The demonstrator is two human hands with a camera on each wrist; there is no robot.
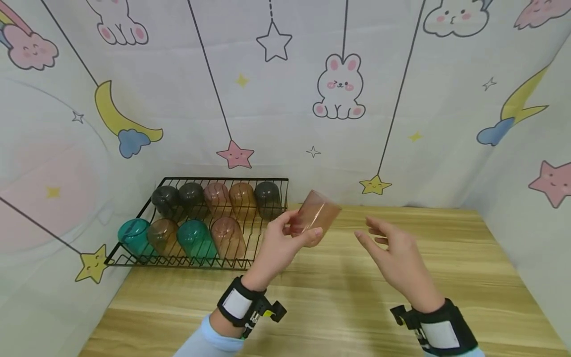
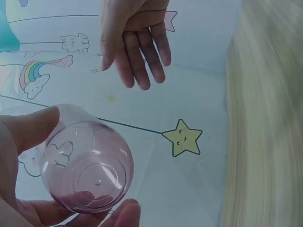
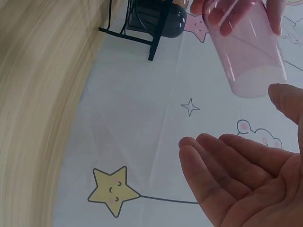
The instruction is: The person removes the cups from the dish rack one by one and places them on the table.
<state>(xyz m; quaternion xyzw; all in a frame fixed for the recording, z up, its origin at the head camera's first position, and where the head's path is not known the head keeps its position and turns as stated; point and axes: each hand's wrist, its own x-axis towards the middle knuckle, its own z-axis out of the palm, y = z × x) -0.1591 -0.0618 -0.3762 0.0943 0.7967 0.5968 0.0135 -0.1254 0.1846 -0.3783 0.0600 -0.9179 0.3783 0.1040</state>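
Two hands are nearest us: the right hand, fingers relaxed, holds nothing; the left hand grips the tilted cup. We judge it light, stiff, slick, perhaps brittle, best held gently round its wall. Below lies the table; beyond, leftward, the rack.

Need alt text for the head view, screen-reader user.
A person's left hand holds a tilted translucent pink tumbler above a wood-grain table; the empty right hand hovers apart from it. To the left, nine translucent tumblers in mixed colors sit in two rows on a black wire rack, before a cartoon-print backdrop.
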